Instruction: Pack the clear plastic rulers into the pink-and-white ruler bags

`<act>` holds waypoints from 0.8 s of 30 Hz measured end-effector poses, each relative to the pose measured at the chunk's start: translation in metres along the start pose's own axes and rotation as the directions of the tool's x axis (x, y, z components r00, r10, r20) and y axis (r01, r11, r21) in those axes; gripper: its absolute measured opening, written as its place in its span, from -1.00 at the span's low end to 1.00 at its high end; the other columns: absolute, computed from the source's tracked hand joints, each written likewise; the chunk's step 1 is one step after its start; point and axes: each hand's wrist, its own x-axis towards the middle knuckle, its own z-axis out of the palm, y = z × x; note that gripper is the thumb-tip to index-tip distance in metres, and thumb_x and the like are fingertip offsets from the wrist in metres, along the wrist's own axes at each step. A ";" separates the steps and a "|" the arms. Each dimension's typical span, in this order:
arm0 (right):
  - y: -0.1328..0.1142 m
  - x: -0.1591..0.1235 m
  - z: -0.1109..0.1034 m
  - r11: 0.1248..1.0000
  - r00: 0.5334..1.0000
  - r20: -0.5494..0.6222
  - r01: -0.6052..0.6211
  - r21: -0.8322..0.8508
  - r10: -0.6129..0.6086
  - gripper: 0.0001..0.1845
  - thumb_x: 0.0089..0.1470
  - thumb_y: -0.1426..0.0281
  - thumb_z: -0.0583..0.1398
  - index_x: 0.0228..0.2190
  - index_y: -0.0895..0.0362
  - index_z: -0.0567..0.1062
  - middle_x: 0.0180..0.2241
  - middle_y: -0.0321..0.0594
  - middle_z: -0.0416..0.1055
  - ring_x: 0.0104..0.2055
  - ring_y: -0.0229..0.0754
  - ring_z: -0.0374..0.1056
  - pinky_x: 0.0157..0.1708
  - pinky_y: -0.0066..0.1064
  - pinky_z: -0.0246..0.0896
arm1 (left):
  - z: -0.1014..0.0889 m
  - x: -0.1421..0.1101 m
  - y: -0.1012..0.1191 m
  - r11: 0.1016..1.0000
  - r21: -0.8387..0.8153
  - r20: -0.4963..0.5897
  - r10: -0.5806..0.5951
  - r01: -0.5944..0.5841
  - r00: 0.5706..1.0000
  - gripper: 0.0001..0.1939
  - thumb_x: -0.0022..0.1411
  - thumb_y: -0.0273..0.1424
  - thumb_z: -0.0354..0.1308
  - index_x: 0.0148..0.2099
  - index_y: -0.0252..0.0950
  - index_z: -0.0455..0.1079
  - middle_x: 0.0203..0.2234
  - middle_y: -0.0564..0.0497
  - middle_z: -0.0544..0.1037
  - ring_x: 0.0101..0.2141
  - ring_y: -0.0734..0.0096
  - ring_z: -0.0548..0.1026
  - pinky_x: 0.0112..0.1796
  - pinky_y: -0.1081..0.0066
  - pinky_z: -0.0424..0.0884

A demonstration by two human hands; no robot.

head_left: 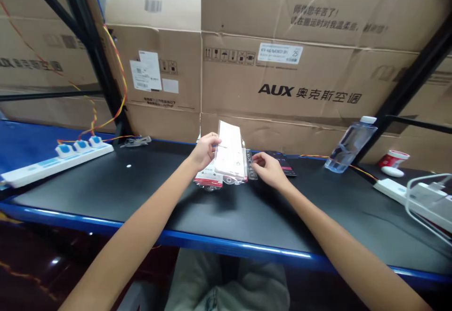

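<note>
My left hand (206, 151) is closed on the edge of a flat white packet (229, 147) in a clear plastic sleeve, held up slightly tilted above the table. My right hand (269, 170) has its thumb and fingers pinched at a narrow dark plastic packet (251, 165) with pale lettering, just right of the white one. Under and left of the white packet sits a red-and-white package (209, 180) with a clear plastic end. A flat black package (286, 166) with a reddish strip lies behind my right hand and is partly hidden by it.
Large cardboard boxes (300, 127) stand along the back of the black table (148, 198). On the left is a power strip (88, 153) with several plugs. To the right stand a tilted water bottle (349, 146), a red-and-white tub (393, 159) and another power strip (395, 191).
</note>
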 end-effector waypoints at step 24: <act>0.012 0.002 -0.001 0.961 0.961 -0.004 -0.277 0.015 0.277 -0.59 -0.09 0.33 0.26 -0.15 0.18 0.43 -0.41 -0.20 0.56 -0.53 -0.22 0.42 -0.48 -0.41 0.29 | -0.017 0.008 -0.027 0.906 0.384 -0.093 -0.152 0.177 0.984 -0.37 -0.19 -0.58 0.40 -0.07 -0.27 0.20 -0.38 -0.02 0.59 -0.46 0.30 0.56 -0.47 0.41 0.40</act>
